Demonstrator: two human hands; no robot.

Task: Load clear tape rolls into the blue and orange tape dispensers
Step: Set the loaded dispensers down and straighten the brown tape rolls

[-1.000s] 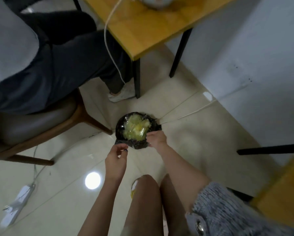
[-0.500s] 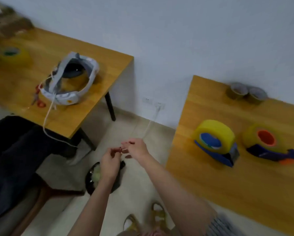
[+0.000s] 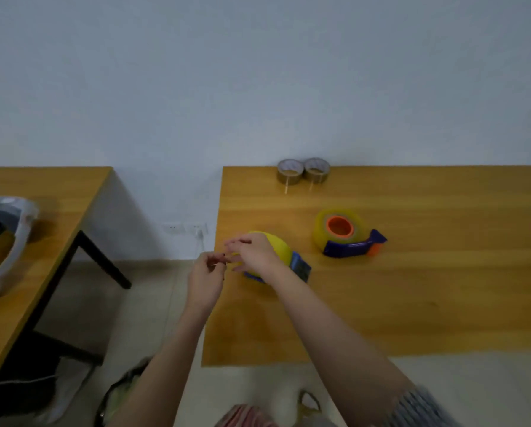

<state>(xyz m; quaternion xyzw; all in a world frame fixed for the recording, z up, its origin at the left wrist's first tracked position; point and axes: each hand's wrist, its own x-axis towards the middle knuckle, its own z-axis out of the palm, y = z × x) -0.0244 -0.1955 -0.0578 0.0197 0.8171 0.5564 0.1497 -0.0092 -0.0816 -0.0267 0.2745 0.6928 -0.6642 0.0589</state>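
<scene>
Both hands have come up from the bin bag on the floor: left hand (image 3: 207, 277) and right hand (image 3: 252, 252) pinch fingertips together, maybe on a tape scrap. Behind them sits the loaded blue dispenser (image 3: 284, 260); the orange dispenser (image 3: 346, 237) sits right of centre on the bench (image 3: 412, 303). Loading looks done.

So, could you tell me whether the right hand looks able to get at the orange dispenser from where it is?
Probably yes. The right hand hovers in front of the blue dispenser, and only bare table lies between it and the orange dispenser to its right. It seems to pinch something tiny, which I cannot make out.
</scene>
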